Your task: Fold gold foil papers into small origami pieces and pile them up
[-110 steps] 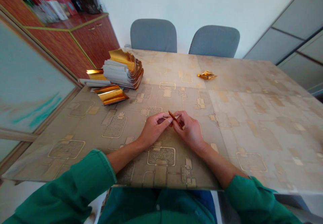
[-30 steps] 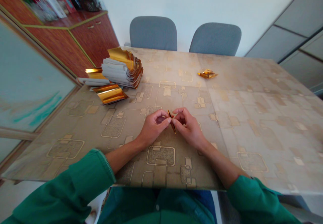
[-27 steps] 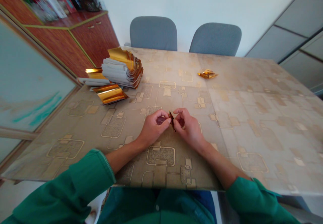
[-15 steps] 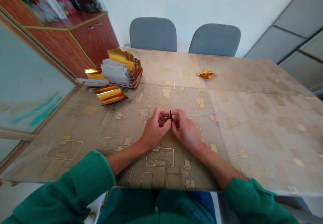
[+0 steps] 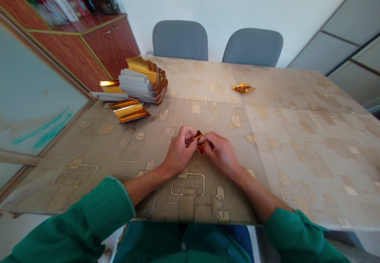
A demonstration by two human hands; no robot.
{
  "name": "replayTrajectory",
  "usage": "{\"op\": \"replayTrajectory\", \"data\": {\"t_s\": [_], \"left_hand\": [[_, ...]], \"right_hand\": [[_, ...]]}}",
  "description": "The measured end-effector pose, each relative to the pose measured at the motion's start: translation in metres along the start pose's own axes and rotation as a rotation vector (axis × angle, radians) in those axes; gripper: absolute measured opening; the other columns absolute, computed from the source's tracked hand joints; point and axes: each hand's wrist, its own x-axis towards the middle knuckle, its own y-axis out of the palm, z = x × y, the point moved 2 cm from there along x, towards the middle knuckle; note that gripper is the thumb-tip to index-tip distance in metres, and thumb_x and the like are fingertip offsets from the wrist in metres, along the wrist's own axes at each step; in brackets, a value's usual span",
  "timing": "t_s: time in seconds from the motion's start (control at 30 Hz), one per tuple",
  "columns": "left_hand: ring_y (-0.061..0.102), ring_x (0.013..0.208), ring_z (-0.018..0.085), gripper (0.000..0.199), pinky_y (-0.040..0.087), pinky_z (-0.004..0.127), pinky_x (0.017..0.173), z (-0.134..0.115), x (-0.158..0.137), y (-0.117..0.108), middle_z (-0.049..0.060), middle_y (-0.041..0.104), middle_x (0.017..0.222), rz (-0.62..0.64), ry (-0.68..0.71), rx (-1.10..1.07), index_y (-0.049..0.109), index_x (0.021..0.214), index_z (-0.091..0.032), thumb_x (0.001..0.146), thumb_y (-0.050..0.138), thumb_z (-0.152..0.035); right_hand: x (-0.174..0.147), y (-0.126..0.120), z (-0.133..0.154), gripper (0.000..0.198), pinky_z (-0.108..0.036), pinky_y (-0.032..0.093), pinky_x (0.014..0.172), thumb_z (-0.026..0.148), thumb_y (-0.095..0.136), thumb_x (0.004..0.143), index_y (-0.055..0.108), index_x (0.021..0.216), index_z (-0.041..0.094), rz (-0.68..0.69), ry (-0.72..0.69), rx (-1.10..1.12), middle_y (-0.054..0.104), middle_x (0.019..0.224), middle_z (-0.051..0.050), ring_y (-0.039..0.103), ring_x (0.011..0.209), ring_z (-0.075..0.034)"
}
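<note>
A small folded piece of gold foil paper (image 5: 200,146) is held between my two hands above the patterned tablecloth. My left hand (image 5: 181,149) pinches its left side with thumb and fingers. On the other side, my right hand (image 5: 221,149) grips the paper with curled fingers. Parts of the paper are covered by the fingertips. Farther back on the table, to the right, lies a folded gold paper piece (image 5: 244,87) with pointed ends.
At the back left is a thick stack of gold paper sheets (image 5: 135,83) with pale undersides. A loose gold sheet (image 5: 129,111) lies before it. Two grey chairs (image 5: 180,40) stand behind the table (image 5: 285,152). A wooden cabinet (image 5: 89,49) is at the left.
My right hand has shifted slightly right and turned. The gold paper between my hands now looks wider and more spread, with more of its shiny surface showing.
</note>
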Motion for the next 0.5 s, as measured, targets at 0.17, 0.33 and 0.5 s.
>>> {"op": "replayTrajectory", "data": {"t_s": [0.17,0.33,0.5], "left_hand": [[0.056,0.063,0.012,0.013,0.041,0.024,0.064,-0.008,0.000,-0.005,-0.003,0.059,0.069,0.127,0.182,0.269,0.056,0.085,-0.020,0.094,0.047,-0.022],[0.064,0.095,0.018,0.016,0.046,0.031,0.087,-0.010,0.003,-0.010,0.004,0.068,0.103,0.243,0.327,0.350,0.063,0.092,-0.021,0.088,0.049,-0.014],[0.063,0.099,0.020,0.006,0.048,0.034,0.090,-0.008,0.006,-0.009,0.006,0.068,0.105,0.372,0.350,0.343,0.063,0.090,-0.021,0.088,0.057,-0.022]], "right_hand": [[0.001,-0.004,0.000,0.019,-0.025,0.042,0.066,0.014,0.049,0.088,0.064,0.082,0.022,-0.036,0.026,0.053,0.064,0.076,0.000,0.058,0.070,-0.013],[0.001,-0.008,-0.002,0.017,-0.026,0.042,0.066,0.016,0.049,0.088,0.063,0.080,0.021,-0.061,0.093,0.157,0.065,0.076,0.000,0.057,0.069,-0.013],[0.002,-0.011,-0.001,0.016,-0.027,0.043,0.068,0.017,0.051,0.087,0.064,0.081,0.022,-0.042,0.077,0.168,0.066,0.078,0.001,0.058,0.071,-0.013]]}}
